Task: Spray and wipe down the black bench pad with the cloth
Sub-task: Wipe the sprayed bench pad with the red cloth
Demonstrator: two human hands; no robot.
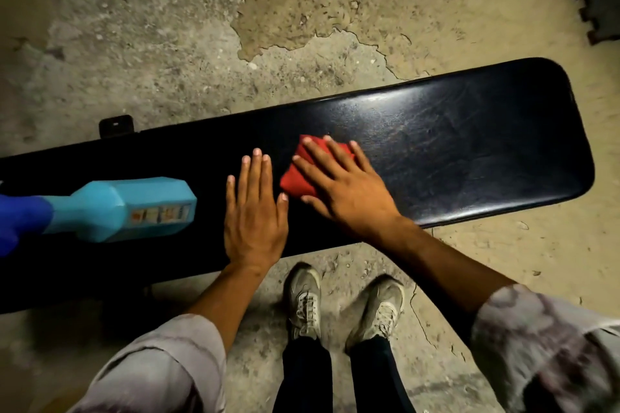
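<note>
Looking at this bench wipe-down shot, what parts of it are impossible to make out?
Head view only:
- Spray bottle: nozzle end cut off by the left edge; label too blurred to read.
- Red cloth: largely covered by the right hand.
- Bench pad: left end in deep shadow; frame beneath hidden.
- Left hand covers the pad under it.

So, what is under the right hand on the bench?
Under the right hand lies a folded red cloth, pressed flat on the black bench pad. Its left and far edges show; the part beneath the palm and fingers is covered, as is the pad below the cloth.
</note>
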